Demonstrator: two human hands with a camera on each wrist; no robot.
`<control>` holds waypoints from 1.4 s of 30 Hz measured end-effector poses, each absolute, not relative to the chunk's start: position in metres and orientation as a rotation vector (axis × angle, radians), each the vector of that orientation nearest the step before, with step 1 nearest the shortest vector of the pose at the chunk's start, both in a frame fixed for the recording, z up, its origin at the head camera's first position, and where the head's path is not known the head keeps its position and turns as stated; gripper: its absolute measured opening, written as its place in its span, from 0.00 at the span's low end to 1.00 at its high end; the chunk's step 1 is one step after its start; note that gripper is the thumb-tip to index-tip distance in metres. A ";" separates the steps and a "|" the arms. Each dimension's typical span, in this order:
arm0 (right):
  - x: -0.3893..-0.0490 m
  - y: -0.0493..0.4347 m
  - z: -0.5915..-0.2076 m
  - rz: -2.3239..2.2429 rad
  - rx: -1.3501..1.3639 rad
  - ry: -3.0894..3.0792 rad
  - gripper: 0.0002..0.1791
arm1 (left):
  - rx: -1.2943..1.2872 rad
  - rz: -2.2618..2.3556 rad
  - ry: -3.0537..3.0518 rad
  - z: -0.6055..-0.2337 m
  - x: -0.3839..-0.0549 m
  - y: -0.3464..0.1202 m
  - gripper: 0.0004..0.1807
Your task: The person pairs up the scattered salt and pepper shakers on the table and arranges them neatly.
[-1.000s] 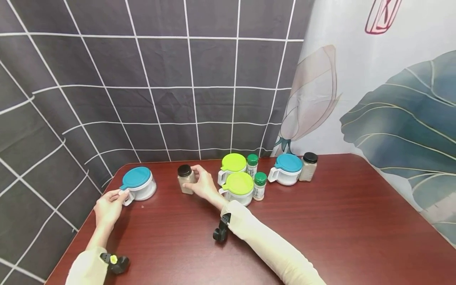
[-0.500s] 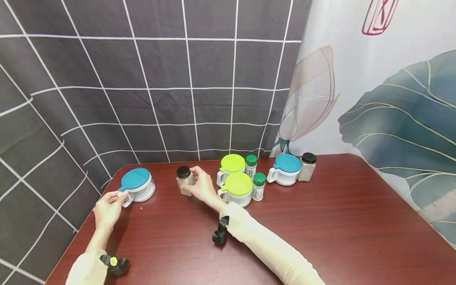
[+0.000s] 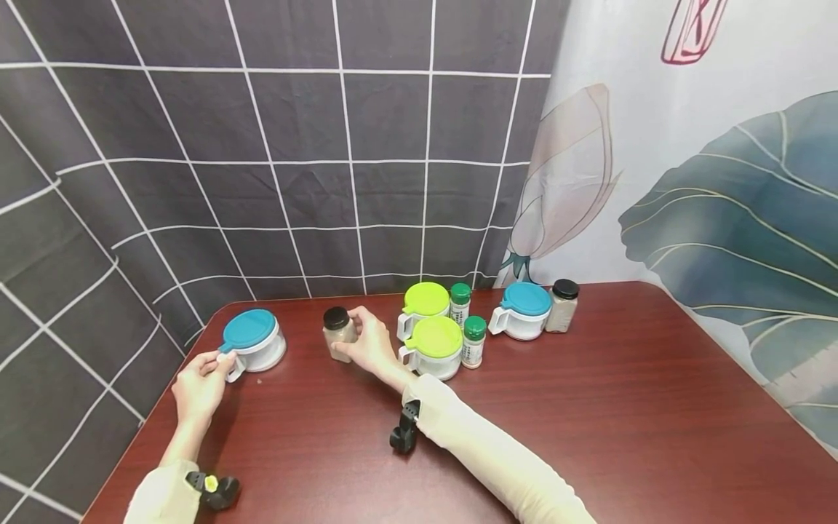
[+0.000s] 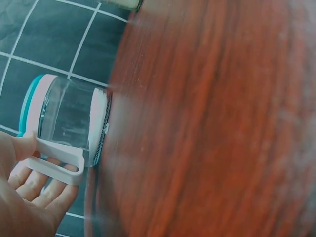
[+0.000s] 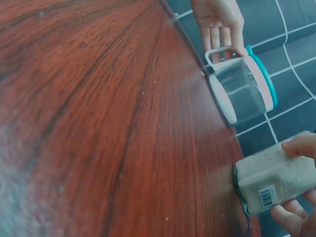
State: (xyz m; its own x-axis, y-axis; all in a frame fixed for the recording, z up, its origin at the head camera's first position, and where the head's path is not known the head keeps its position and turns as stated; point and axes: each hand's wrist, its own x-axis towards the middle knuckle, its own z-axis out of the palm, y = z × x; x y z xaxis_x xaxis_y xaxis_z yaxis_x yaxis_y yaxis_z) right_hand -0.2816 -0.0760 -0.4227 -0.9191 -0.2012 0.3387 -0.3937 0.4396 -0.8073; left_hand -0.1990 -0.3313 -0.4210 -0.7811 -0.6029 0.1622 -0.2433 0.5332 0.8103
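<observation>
At the table's back left stands a clear seasoning jar (image 3: pixel 262 354) with a blue lid and white handle. My left hand (image 3: pixel 198 389) holds it by that handle (image 4: pixel 59 170); in the left wrist view the thumb is on the handle's top and the fingers are behind it. My right hand (image 3: pixel 371 343) grips a square spice jar (image 3: pixel 337 338) with a black lid and pale contents, thumb on one side and fingers on the other. The right wrist view shows a barcode label on this spice jar (image 5: pixel 274 177). Both jars are upright.
Right of my right hand, two green-lidded seasoning jars (image 3: pixel 437 339) stand beside two green-capped shakers (image 3: pixel 473 343). Farther right are another blue-lidded seasoning jar (image 3: pixel 524 313) and a black-lidded spice jar (image 3: pixel 561 309). A gridded cloth (image 3: pixel 294 182) hangs behind the table (image 3: pixel 314 451).
The head view has shifted slightly. Both hands keep the same holds, and the spice jar in my right hand sits a touch nearer the front.
</observation>
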 end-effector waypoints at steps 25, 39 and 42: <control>-0.277 -0.080 -0.417 1.398 0.536 -2.497 0.27 | 0.804 -1.266 -2.222 -0.407 -0.187 -0.320 0.20; -0.271 -0.073 -0.413 1.395 0.551 -2.497 0.26 | 0.714 -1.373 -2.164 -0.393 -0.179 -0.305 0.19; -0.270 -0.071 -0.411 1.394 0.555 -2.506 0.25 | 0.695 -1.359 -2.182 -0.393 -0.178 -0.303 0.18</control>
State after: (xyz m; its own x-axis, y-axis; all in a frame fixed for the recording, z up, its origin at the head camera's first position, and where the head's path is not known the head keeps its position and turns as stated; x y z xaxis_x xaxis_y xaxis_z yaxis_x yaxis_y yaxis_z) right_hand -0.2695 -0.0709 -0.4110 -0.9042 -0.2178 0.3673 -0.4270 0.4785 -0.7673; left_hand -0.1780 -0.3032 -0.3931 -0.7591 -0.6386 0.1260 -0.1685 0.3798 0.9096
